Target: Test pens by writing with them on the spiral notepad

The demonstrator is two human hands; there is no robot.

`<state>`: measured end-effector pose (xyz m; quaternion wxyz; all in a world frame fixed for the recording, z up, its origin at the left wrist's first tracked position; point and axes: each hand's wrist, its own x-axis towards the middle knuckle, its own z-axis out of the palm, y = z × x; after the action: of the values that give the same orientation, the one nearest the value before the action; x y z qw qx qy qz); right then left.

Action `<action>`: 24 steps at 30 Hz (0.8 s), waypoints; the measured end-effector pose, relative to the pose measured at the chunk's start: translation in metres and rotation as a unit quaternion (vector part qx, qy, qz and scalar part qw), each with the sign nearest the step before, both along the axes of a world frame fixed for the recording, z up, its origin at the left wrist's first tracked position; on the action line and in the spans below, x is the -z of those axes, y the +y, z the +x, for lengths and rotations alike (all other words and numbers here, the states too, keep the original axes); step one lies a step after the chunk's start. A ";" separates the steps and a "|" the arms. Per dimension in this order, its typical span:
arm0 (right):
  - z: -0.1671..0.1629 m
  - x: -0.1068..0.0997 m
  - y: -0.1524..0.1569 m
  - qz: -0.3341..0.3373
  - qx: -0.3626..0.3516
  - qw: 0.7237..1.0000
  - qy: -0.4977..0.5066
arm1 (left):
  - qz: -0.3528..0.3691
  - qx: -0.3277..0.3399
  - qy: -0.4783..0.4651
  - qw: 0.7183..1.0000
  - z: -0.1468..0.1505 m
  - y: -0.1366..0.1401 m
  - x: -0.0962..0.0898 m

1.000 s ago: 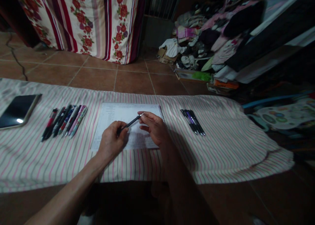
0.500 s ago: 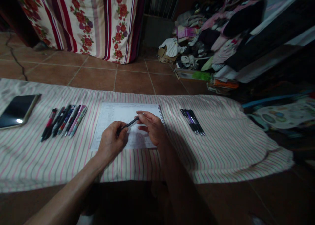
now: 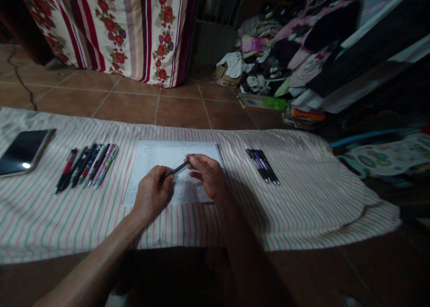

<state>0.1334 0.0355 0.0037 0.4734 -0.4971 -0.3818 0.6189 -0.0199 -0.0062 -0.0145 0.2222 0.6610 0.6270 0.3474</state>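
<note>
A dark pen [image 3: 180, 167] is held slantwise above a spiral notebook [image 3: 144, 154] with written or printed pages. My left hand [image 3: 152, 188] is closed around the pen's lower left end. At the other end, the thumb and fingers of my right hand [image 3: 208, 175] pinch the pen's tip. Left of the notebook lies a row of several pens [image 3: 87, 166] in black, red, purple and floral patterns. To its right is a smaller group of pens [image 3: 263, 166], mostly black with one purple.
A phone [image 3: 25, 150] lies at the left on the striped cloth [image 3: 312, 195] covering the low table. Beyond are a tiled floor [image 3: 127, 103], a floral curtain [image 3: 134, 33] and, at the back right, a heap of clothes [image 3: 289, 51] and a cardboard box [image 3: 228, 77].
My right thumb and fingers have closed in on the pen's upper end, where a small bright tip showed before. The left hand and the pens on the cloth have stayed put.
</note>
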 end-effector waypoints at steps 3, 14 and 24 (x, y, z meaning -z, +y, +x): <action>0.000 0.000 0.000 -0.003 -0.001 1.000 0.003 | 0.008 0.002 0.000 1.000 0.000 0.000 0.000; 0.000 0.000 -0.001 0.018 0.002 1.000 -0.015 | -0.009 0.006 -0.004 1.000 0.002 0.000 -0.001; -0.003 0.002 -0.002 0.015 -0.002 1.000 -0.001 | -0.002 -0.007 0.012 1.000 0.001 0.001 -0.002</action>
<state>0.1303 0.0339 0.0021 0.4791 -0.4900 -0.3923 0.6136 -0.0189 -0.0050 -0.0125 0.2132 0.6603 0.6349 0.3398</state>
